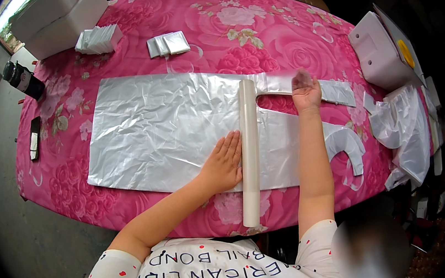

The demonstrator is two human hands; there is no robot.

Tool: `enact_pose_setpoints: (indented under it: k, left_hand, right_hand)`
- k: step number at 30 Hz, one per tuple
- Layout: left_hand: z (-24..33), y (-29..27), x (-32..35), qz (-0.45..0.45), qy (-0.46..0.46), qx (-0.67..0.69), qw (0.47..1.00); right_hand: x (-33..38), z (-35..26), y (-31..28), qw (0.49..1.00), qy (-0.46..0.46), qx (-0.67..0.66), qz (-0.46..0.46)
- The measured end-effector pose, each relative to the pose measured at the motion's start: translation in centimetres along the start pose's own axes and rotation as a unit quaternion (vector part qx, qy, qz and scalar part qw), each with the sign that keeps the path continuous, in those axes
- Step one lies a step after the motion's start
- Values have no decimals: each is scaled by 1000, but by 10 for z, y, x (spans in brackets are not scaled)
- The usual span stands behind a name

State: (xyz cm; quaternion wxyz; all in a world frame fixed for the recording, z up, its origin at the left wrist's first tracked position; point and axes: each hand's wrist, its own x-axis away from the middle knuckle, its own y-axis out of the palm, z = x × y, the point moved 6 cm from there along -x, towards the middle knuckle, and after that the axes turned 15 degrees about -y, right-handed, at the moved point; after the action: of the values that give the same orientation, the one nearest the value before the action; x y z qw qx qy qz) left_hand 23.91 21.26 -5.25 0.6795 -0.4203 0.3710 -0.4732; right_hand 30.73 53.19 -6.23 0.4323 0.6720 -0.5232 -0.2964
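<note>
A silvery plastic apron [148,126] is spread flat and wrinkled across the table, its wide body to the left and its strap ends to the right. Across it lies a long pale tube [249,155], its near end jutting past the apron toward me. My left hand [223,163] rests flat on the apron with fingers stretched out, its fingertips against the tube's left side. Over the upper strap [337,93] is my right hand [307,94], palm partly showing. Motion smears its fingers, so I cannot tell whether they grip the strap. The lower strap [348,143] curves like a hook.
A pink flowered cloth [270,33] covers the table. Folded silvery packets [168,44], a packet stack [98,40] and a white foam box [61,22] sit at the back. Leftward are a dark bottle [23,80] and a small dark object [35,138]. Crumpled plastic [404,130] lies right, near a white container [381,53].
</note>
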Motion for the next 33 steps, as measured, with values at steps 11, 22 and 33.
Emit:
enact_pose_setpoints:
  k: [11,22,33]
  left_hand:
    - [-2,0,0,21,-5,11,1000]
    - [5,2,0,46,24,-10,999]
    - [-20,-29,-1,53,-50,136,988]
  right_hand:
    - [97,24,185,884,-180,321,-288]
    - [268,293,161,629,-79,584,-507]
    - [317,108,169,476,-214,558,-645]
